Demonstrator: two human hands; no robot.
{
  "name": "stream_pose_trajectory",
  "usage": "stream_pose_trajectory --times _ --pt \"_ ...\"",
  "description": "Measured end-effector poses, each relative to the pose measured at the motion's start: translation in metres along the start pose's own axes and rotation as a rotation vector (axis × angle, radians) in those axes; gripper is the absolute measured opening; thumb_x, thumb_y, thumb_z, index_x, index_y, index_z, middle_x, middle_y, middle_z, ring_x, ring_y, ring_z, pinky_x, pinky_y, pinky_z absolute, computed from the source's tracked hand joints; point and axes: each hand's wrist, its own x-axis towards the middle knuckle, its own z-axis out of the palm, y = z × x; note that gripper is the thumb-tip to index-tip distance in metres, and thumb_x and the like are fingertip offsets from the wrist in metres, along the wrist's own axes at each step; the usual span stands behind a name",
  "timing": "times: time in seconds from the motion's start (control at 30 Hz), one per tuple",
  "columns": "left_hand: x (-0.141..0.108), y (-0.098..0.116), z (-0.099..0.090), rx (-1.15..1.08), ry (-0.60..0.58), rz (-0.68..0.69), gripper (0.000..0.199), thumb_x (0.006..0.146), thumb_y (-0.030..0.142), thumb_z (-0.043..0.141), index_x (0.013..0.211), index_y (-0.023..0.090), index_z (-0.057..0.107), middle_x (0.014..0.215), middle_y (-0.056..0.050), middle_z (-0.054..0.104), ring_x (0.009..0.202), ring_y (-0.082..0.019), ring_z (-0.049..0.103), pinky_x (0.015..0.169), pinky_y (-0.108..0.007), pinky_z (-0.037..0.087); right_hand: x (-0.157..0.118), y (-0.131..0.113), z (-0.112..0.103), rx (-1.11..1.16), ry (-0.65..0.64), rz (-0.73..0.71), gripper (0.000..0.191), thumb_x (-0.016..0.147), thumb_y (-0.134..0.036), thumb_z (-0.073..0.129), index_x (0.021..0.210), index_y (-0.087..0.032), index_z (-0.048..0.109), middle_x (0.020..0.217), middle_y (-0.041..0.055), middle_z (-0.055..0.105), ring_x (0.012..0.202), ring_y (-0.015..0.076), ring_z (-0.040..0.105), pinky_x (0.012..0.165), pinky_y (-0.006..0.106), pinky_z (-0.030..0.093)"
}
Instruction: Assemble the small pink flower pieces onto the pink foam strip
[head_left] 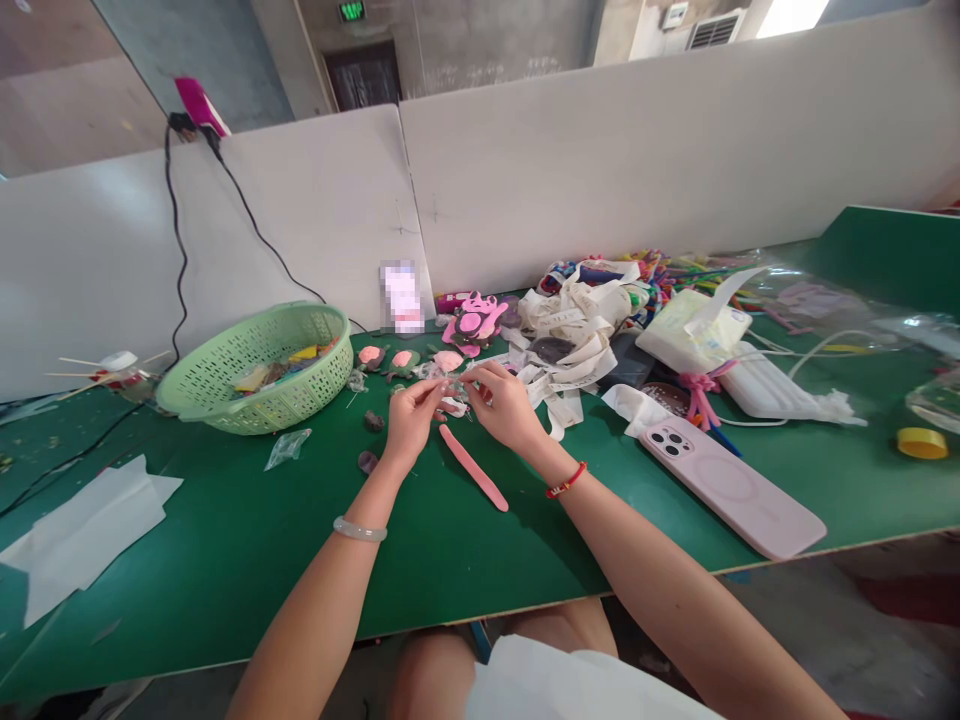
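My left hand (411,420) and my right hand (502,405) meet over the green table, fingers pinched close together on a small clear piece that looks like plastic film. What exactly it is cannot be made out. Just below the fingertips lies a flat pink strip (474,468), slanting down to the right. Small pink-and-green turtle-like pieces (405,362) sit behind my left hand. Two small dark lumps (373,420) lie to its left. A pink figure (477,322) stands farther back, beyond my right hand.
A green basket (259,370) with colourful pieces stands at the left, near white paper (90,530). Crumpled white strips (577,320) pile up at the back. On the right lie a pink phone (735,485), a tissue pack (694,330) and a yellow lid (922,443). White partitions (637,160) line the back.
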Motion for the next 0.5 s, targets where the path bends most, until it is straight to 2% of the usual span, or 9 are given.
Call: stream_pose_trajectory --times 0.17,0.33,0.5 --pt "-0.0005 0.0005 -0.0011 -0.02 0.004 -0.014 0.037 0.078 0.046 0.074 0.1 0.018 0.077 0.082 -0.007 0.079 0.064 -0.019 0.072 0.053 -0.026 0.052 0.0 -0.0003 -0.0004 -0.005 -0.015 0.015 0.019 0.092 -0.014 0.051 0.096 -0.018 0.069 0.098 0.0083 0.066 0.067 0.0136 0.06 0.068 0.029 0.053" --pt "-0.0009 0.0062 -0.0007 -0.131 0.042 -0.12 0.047 0.069 0.051 0.081 0.099 0.016 0.075 0.084 -0.008 0.078 0.062 -0.016 0.069 0.052 -0.023 0.049 0.0003 0.0004 -0.0003 0.048 0.003 0.052 0.019 0.092 -0.015 0.051 0.096 -0.018 0.07 0.099 0.0081 0.066 0.069 0.0132 0.06 0.069 0.028 0.053" --pt "0.0002 0.0072 -0.0009 -0.306 0.019 -0.198 0.06 0.063 0.057 0.085 0.105 0.016 0.07 0.082 -0.004 0.076 0.058 -0.009 0.065 0.052 -0.018 0.046 0.0039 -0.0007 -0.0018 0.275 -0.016 0.245 0.024 0.094 -0.029 0.053 0.101 -0.017 0.073 0.1 0.009 0.066 0.07 0.0134 0.062 0.067 0.029 0.054"
